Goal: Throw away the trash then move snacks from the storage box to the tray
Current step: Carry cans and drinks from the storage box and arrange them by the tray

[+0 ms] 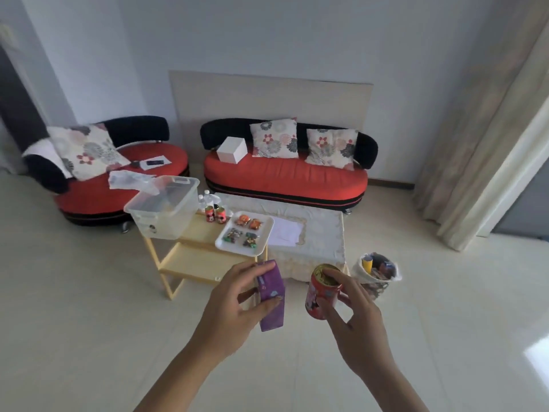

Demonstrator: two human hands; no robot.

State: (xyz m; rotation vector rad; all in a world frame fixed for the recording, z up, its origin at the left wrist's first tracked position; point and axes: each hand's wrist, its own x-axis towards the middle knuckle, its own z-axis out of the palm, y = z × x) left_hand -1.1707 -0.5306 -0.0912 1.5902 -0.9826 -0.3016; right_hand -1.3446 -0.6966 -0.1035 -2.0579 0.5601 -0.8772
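Hands full: my left hand [234, 304] grips purple rectangular carton [271, 295], my right hand [353, 316] red printed metal can [322, 289]; white plastic tray [267, 225] at right edge of counter [200, 230].

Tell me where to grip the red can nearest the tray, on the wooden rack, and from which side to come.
Grip the red can round its upper wall, coming down from above. It stands upright and tight beside a second can, with bottles behind and the white tray close in front, so the top is probably the only free side.
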